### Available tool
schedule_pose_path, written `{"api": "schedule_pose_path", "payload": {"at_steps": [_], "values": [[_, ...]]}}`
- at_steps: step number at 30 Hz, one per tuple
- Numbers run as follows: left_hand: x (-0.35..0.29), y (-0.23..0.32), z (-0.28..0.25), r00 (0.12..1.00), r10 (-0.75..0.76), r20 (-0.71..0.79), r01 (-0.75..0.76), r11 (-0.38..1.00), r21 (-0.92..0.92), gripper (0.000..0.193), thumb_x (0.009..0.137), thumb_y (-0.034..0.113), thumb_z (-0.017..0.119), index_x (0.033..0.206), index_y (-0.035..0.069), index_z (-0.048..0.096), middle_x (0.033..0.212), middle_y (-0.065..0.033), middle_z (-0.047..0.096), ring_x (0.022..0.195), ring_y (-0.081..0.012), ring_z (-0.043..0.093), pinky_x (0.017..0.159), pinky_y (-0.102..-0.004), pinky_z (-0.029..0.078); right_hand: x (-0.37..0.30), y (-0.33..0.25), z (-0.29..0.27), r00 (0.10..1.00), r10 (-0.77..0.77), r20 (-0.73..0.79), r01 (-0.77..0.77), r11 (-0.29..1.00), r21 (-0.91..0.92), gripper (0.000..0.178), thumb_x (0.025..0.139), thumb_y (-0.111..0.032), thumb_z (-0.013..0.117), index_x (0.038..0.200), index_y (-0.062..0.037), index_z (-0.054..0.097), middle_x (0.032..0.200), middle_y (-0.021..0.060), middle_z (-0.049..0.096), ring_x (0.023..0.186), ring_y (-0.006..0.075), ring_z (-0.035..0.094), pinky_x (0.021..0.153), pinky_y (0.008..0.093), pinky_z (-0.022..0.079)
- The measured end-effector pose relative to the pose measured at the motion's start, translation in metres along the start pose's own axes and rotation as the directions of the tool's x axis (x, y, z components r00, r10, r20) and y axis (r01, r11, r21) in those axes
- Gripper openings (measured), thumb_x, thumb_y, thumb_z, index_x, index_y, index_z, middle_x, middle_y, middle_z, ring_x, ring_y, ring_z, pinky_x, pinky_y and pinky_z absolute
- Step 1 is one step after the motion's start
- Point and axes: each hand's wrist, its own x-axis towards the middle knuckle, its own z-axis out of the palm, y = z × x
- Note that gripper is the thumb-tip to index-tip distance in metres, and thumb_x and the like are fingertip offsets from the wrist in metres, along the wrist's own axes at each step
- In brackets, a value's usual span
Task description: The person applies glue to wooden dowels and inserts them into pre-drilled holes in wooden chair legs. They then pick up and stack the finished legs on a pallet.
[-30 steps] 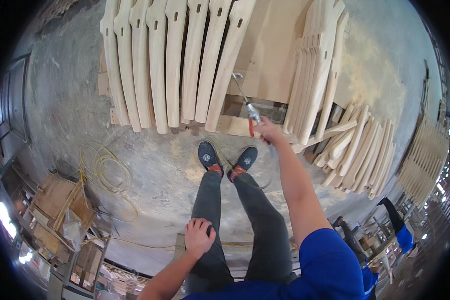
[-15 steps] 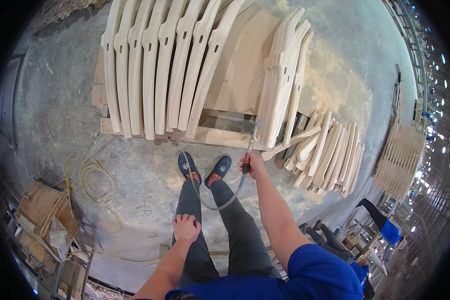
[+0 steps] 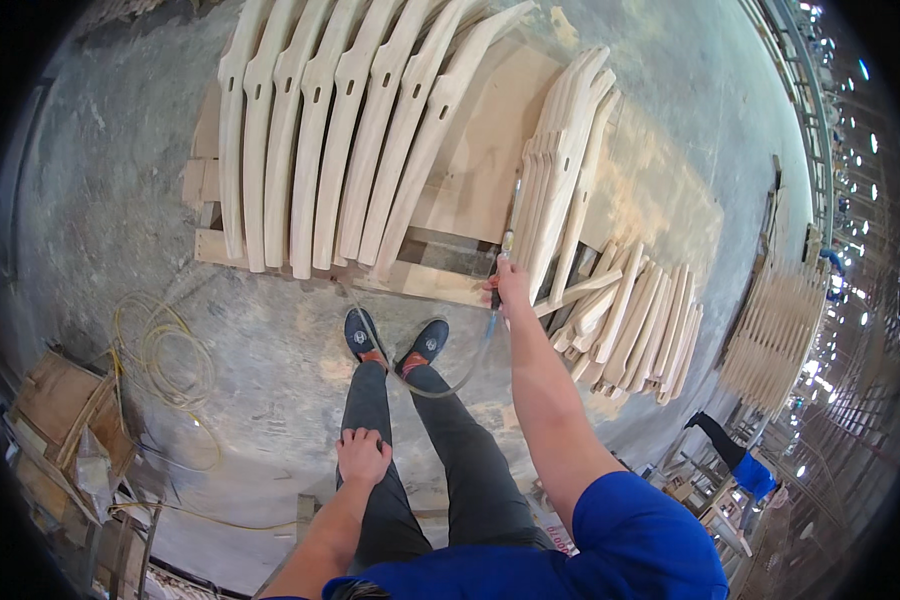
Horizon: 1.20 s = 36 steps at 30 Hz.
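My right hand (image 3: 511, 286) is closed round the handle of an air blow gun (image 3: 508, 243), whose thin metal nozzle points away from me beside a tight stack of pale curved wooden pieces (image 3: 560, 150). A clear hose (image 3: 467, 375) loops down from the gun and back across my shins. Resting on my left knee, my left hand (image 3: 364, 457) has its fingers spread and holds nothing. A row of long slotted wooden pieces (image 3: 315, 150), shaped like chair legs, fans out left of the stack on a low wooden pallet (image 3: 425, 282).
Shorter wooden pieces (image 3: 635, 325) lean together at the right. A coiled hose (image 3: 175, 360) lies on the floor at left, near a wooden box (image 3: 60, 405). Another slatted stack (image 3: 775, 325) stands farther right, and a person in blue (image 3: 752, 477) is beyond.
My right hand has moved forward with the air blow gun, closer to the tight stack. The view has shifted slightly. My left hand stays on the knee.
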Motion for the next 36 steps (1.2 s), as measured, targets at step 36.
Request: {"api": "schedule_pose_path", "payload": {"at_steps": [36], "values": [[-0.004, -0.003, 0.017, 0.999, -0.016, -0.043, 0.014, 0.999, -0.042, 0.017, 0.075, 0.028, 0.059, 0.084, 0.014, 0.065, 0.1, -0.0029, 0.057, 0.105, -0.0252, 0.047, 0.09, -0.0429, 0.037, 0.051, -0.056, 0.026, 0.97, 0.005, -0.241, 0.005, 0.999, 0.039, 0.02, 0.08, -0.012, 0.066, 0.076, 0.005, 0.056, 0.057, 0.0076, 0.053, 0.043, 0.0163, 0.051, 0.036, 0.03, 0.037]]}}
